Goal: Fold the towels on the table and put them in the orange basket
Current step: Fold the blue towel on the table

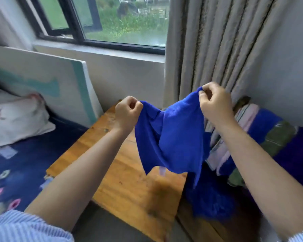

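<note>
- While I watch from far away, I see both hands up in the air over the wooden table.
- My left hand pinches one top corner of a blue towel with curled fingers.
- My right hand pinches the other top corner, a bit higher up.
- The towel hangs down between the two hands, loose and wrinkled, and does not touch the table.
- More blue towels lie in a blurry heap at the table's right edge.
- A striped folded blanket sits to the right, by the grey curtain.
- A pillow lies on the bed to the left, under the window.
</note>
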{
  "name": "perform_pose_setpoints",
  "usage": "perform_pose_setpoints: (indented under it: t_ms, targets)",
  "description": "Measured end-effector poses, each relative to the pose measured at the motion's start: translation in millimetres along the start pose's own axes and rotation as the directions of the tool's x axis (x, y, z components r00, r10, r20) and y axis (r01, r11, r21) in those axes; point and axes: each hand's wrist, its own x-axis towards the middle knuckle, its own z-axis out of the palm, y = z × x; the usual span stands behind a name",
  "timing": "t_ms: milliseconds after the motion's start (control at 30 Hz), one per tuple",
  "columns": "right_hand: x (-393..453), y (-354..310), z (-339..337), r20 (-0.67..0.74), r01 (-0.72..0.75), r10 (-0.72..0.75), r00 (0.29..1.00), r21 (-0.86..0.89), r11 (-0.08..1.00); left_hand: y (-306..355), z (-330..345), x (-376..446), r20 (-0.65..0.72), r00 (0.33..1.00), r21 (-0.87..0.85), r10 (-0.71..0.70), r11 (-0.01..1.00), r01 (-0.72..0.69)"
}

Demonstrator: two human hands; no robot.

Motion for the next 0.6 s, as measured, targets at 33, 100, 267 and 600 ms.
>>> perform_pose_setpoints:
  t_ms: [33,100,267,600]
  targets:
    - [-5,-11,23,0.055,-0.017,0.016,0.998,0.021,1.0,-15,-25,-2,-0.014,1.0,0.047,-0.023,0.999,0.024]
    - [-9,-17,46,0.117,-0.068,0.065,0.991,0.023,0.997,-32,-45,-1,0.003,0.998,0.092,-0.061,0.994,0.06]
    - [-35,-41,129,0.255,-0.195,0.17,0.952,0.074,0.978,-106,-120,-1,-0.05,0.966,0.083,-0.254,0.963,0.258]
    - [-134,-46,268,0.361,-0.599,0.573,0.736,-0.047,0.799,-274,-213,-20,0.209,0.79,0.292,-0.576,0.808,0.512]
